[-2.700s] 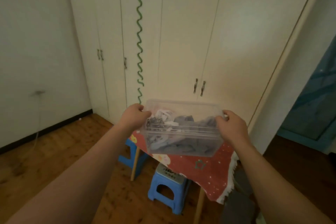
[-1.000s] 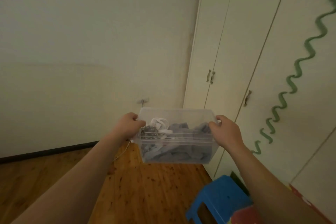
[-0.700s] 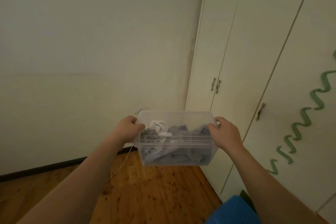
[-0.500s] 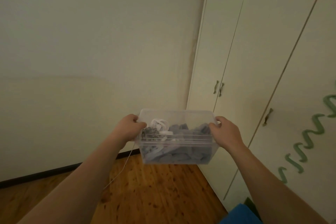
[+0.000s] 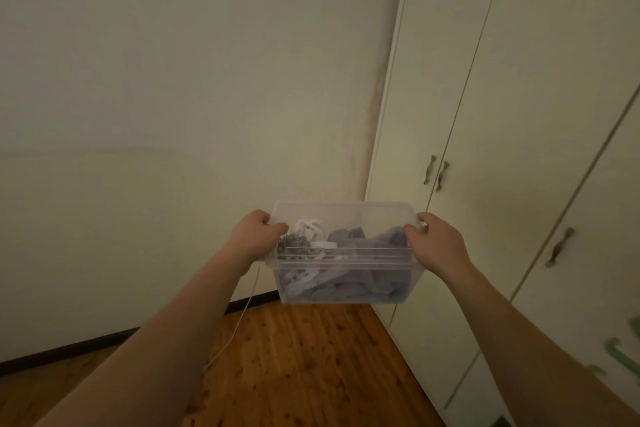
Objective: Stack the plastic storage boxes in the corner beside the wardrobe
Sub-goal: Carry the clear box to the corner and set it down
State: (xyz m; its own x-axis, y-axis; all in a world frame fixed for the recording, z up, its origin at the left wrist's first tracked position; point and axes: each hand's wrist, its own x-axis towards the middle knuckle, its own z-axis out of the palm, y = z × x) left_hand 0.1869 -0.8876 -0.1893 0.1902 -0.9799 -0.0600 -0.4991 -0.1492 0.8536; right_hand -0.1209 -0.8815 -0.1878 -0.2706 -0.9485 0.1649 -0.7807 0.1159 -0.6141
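Note:
A clear plastic storage box (image 5: 346, 284) hangs in the air in front of me, filled with grey cloth and a white cable. My left hand (image 5: 254, 239) grips its left rim, fingers curled over the edge. My right hand (image 5: 433, 243) grips the right rim the same way. The box is level and open on top. Behind it lies the corner where the cream wall (image 5: 180, 87) meets the white wardrobe (image 5: 512, 87). The floor of the corner is hidden behind the box.
Wooden floor (image 5: 311, 357) runs toward the corner, with a thin white cord (image 5: 239, 326) trailing down the wall onto it. Wardrobe doors with metal handles (image 5: 435, 174) fill the right side. A dark skirting board (image 5: 69, 354) edges the wall.
The view has swung left from the table and blue stools to the corner by the wardrobe. The box stays in both hands, and the corner has drawn nearer.

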